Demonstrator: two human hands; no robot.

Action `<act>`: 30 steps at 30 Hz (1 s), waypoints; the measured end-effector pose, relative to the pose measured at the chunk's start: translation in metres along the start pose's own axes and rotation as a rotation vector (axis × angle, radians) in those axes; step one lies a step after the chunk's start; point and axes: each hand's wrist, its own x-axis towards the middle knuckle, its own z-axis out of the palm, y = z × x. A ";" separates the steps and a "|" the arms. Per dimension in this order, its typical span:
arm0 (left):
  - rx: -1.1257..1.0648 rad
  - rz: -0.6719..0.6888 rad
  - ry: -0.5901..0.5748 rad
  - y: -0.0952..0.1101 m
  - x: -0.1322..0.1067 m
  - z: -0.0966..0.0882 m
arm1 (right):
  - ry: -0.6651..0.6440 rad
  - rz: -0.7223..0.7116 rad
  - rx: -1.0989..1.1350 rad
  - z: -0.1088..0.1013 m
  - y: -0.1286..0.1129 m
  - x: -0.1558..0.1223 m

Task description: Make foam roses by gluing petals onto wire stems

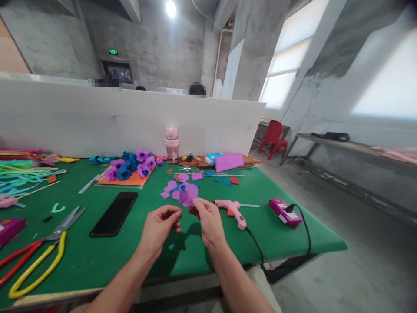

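My right hand [208,217] pinches a purple paper flower [189,194] with a bit of blue at its centre, held above the table. To its left, my left hand [163,224] is closed with thumb and fingertips together; whatever lies between them, if anything, is too small to make out. Behind the flower, loose purple paper petals [196,176] are scattered with a few blue ones and a red petal [234,181]. A pink hot glue gun [233,208] lies just right of my right hand, a clear glue stick poking from its back.
Left of my hands lie a black phone [114,214] and large scissors [48,248]. Finished purple and blue flowers [130,166] sit at the back, near a pink bottle [172,145]. A power strip [285,213] with a black cable is at right. A white partition [130,119] stands behind.
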 end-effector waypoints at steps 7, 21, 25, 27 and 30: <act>0.020 0.088 0.075 0.006 -0.002 -0.002 | 0.063 -0.044 -0.038 0.000 -0.001 0.001; 0.121 0.082 -0.010 0.002 -0.003 0.005 | -0.074 -0.085 -0.043 0.004 0.003 -0.004; 0.150 0.085 -0.012 -0.001 -0.002 0.004 | -0.087 -0.089 -0.040 0.004 0.003 -0.004; 0.164 0.087 -0.014 -0.001 -0.001 0.003 | -0.098 -0.091 -0.037 0.004 0.003 -0.004; 0.184 0.111 -0.009 -0.002 -0.001 0.002 | -0.110 -0.090 -0.031 0.004 0.004 -0.005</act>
